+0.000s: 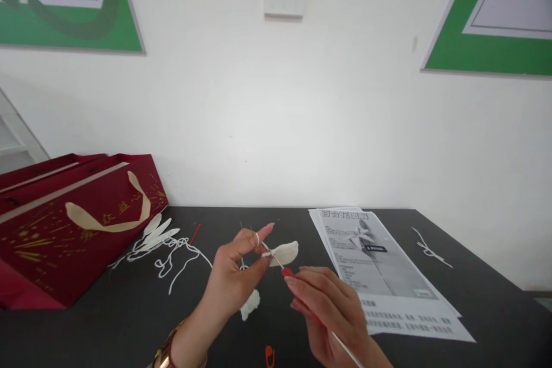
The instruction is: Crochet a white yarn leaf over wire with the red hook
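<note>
Lying nearest on the dark table point(487, 305) is an orange pin point(269, 349), apart from both hands. The right hand point(330, 307) is closed around a hook point(286, 271), its shaft slanting up and leftward to a white petal point(286, 253). Beyond a second white piece point(250, 303), which lies below it, the left hand point(230, 276) pinches that petal's left end between thumb and fingers, no gap showing, with yarn looped over the index finger. The petal juts rightward from this pinch, long axis nearly sideways, tip tilted slightly up — the hook crosses at its held end, so the left hand is nearer. Whether the hook's tip sits inside a stitch, I cannot tell. Farther off, printed sheets point(407, 322) lie to the right; loose yarn point(175, 247) and a red bag point(103, 253) lie to the left — the white wall point(328, 138) stands behind.
</note>
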The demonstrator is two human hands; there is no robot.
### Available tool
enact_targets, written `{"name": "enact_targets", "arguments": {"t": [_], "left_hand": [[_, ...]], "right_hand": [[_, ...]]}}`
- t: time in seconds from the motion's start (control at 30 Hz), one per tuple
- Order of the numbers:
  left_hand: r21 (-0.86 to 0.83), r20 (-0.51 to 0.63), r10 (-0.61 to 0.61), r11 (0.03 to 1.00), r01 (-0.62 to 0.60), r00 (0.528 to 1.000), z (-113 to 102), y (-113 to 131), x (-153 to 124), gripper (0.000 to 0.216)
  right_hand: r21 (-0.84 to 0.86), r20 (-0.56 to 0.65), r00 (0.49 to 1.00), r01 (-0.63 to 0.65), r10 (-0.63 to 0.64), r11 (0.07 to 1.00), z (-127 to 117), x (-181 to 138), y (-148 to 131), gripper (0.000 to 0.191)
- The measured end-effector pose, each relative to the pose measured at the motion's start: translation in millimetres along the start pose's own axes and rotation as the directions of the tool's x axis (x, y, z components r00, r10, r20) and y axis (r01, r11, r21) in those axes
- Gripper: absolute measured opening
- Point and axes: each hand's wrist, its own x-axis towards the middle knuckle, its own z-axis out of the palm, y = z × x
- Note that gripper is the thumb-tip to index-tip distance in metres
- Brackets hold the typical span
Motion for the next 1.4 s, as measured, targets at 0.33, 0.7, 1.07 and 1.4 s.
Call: {"name": "enact_targets", "arguments": {"t": [0.33,0.7,1.07,1.4], "left_hand": [[-0.162,0.261,-0.289,0.928,0.337,0.921,-11,3,4,0.010],[-0.313,0.503,-0.402,0.740,0.595,0.765,-12,8,-1,0.040],[-0.335,0.291,-0.372,0.823,0.459,0.881,-10,6,-2,0.039],[-0.211,0.178,-0.183,0.953,0.219,0.967,-2,9,-1,0.025]], "right_hand": [[0.283,0.016,0.950,-0.302,0.310,0.910,-19,-1,3,0.021],[0.817,-0.021,0.729,-0.382,0.684,0.431,-11,3,13,0.020],[0.894,0.341,0.315,-0.401,0.886,-0.201,15,9,24,0.022],[0.907,0.263,0.321,-0.403,0.910,-0.120,17,11,18,0.024]]}}
